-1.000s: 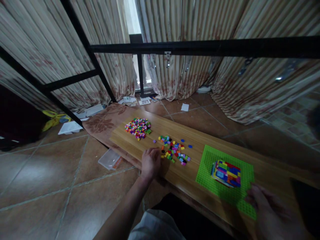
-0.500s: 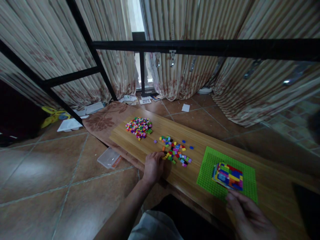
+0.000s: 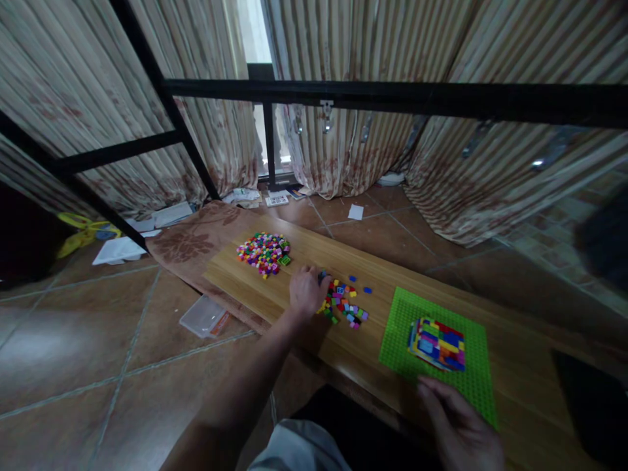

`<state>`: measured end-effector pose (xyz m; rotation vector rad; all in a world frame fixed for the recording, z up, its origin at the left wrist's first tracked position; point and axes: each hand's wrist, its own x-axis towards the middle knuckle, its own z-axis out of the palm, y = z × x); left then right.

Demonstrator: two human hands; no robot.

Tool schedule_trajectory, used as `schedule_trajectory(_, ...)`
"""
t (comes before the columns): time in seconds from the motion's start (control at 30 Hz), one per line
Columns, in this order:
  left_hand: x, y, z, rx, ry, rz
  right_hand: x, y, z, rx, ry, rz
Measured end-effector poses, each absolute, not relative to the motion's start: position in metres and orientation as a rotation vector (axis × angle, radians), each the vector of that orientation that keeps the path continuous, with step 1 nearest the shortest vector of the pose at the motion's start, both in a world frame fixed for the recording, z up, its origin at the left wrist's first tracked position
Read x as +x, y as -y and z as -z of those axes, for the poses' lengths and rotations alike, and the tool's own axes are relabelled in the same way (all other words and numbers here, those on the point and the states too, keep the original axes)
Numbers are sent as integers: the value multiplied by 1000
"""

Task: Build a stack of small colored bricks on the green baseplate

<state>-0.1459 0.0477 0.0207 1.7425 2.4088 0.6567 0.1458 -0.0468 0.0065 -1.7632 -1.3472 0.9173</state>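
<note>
My left hand (image 3: 307, 291) is over the left side of a loose spread of small toy bricks (image 3: 349, 306), fingers bent down and somewhat apart. It hides some bricks beneath it, and I see nothing held. At the front edge of a green baseplate (image 3: 392, 340) is my right hand (image 3: 461, 422), thumb and forefinger pinched together. Whatever may be between those fingertips is too small to make out. A layered block of multicoloured bricks (image 3: 438, 343) sits on the baseplate, just beyond the right hand.
A denser brick heap (image 3: 263, 252) lies farther left on the wooden board (image 3: 377, 261). On the tiled floor are a clear plastic box (image 3: 203, 316) and a white paper (image 3: 356, 212). A black metal rail (image 3: 343, 91) crosses before the curtains. A dark flat object (image 3: 589, 405) lies at right.
My left hand has moved away from me, from the near edge of the spread bricks to their far left side. My right hand stays by the baseplate, still pinched. The view has shifted slightly.
</note>
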Motion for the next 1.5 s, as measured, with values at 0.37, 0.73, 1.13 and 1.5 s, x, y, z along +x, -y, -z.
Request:
schedule_trajectory(0.37,-145,-60,-37,1469,-2280,-833,144,52,-8,-1691,1386,-890)
schedule_trajectory(0.73,-59,5,-84,586,-1091,-1198,108,17,-78,-1305,1814,-669)
schedule_trajectory(1.13,10,37,-41,860,-1227,-1009,168,37,-43,-1342,1954,-518)
schedule_trajectory(1.5,9,-23,-43,1376,-1545,-1112,194,-25,-43,-1442,1903,-544)
